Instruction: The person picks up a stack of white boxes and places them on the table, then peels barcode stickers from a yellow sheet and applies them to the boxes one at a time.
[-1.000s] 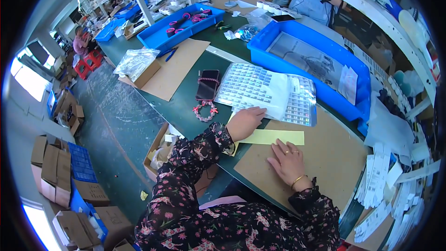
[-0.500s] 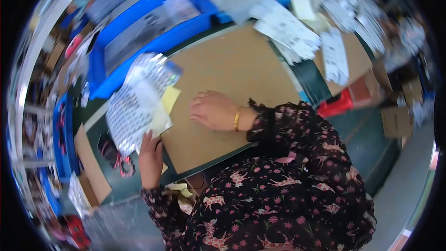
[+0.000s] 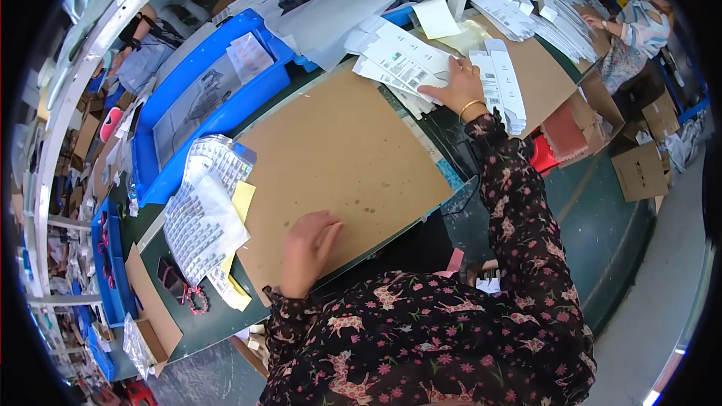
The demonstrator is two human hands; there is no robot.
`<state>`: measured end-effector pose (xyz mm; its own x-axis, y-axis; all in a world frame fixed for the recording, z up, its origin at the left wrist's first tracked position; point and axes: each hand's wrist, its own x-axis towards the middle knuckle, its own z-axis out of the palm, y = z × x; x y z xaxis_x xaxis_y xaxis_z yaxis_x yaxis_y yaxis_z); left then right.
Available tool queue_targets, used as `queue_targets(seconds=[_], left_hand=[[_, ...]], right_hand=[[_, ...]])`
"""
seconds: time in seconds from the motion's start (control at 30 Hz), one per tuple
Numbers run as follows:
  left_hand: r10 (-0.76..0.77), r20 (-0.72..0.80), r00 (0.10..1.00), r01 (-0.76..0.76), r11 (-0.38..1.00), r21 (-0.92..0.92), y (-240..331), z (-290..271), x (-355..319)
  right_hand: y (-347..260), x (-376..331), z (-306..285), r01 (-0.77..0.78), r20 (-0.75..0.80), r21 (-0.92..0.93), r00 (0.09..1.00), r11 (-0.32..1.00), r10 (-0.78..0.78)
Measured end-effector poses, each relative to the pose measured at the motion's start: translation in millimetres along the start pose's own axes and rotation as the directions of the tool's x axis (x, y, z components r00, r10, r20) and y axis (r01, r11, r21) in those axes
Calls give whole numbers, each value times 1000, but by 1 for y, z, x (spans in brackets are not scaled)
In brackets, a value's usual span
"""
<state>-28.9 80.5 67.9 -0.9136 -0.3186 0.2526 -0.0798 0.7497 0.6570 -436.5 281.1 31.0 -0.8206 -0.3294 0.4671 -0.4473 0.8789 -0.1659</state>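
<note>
My right hand [image 3: 460,90] is stretched out to the back right over a pile of flat white folded cartons [image 3: 398,56]. Its thumb and fingers are apart and rest at the right end of the pile; nothing is visibly lifted. Low over the near part of a brown cardboard sheet [image 3: 346,143], my left hand [image 3: 307,248] is loosely bent with the thumb apart and nothing in it. To its left lie sheets of small printed stickers [image 3: 199,210], with yellow backing paper [image 3: 242,199] beneath their right edge.
A blue tray [image 3: 226,116] holds papers at the back left. More flat white cartons [image 3: 502,83] lie beyond my right hand, near a red bin [image 3: 543,154]. A dark pouch [image 3: 171,278] and beaded band [image 3: 198,301] sit front left. Another person [image 3: 639,30] is at far right.
My right hand has gone from above the cardboard sheet to the white cartons at the back right. My left hand has left the sticker sheets and moved right. The view has shifted.
</note>
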Motion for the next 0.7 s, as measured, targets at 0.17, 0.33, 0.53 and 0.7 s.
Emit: queue_targets(seconds=[0.17,0.33,0.53,0.7], left_hand=[[6,90,996,-4,1000,-12,14,11,7],[1,81,997,-3,1000,29,1,14,-7],[71,108,992,-73,997,13,-4,32,-25],[-48,108,993,44,998,46,2,22,-61]], right_hand=[[11,14,8,14,-2,-6,1000,1000,-14],[-4,6,12,-73,-34,165,996,984,79],[43,21,65,45,-119,63,992,997,-38],[11,24,38,-29,-56,36,998,999,30]])
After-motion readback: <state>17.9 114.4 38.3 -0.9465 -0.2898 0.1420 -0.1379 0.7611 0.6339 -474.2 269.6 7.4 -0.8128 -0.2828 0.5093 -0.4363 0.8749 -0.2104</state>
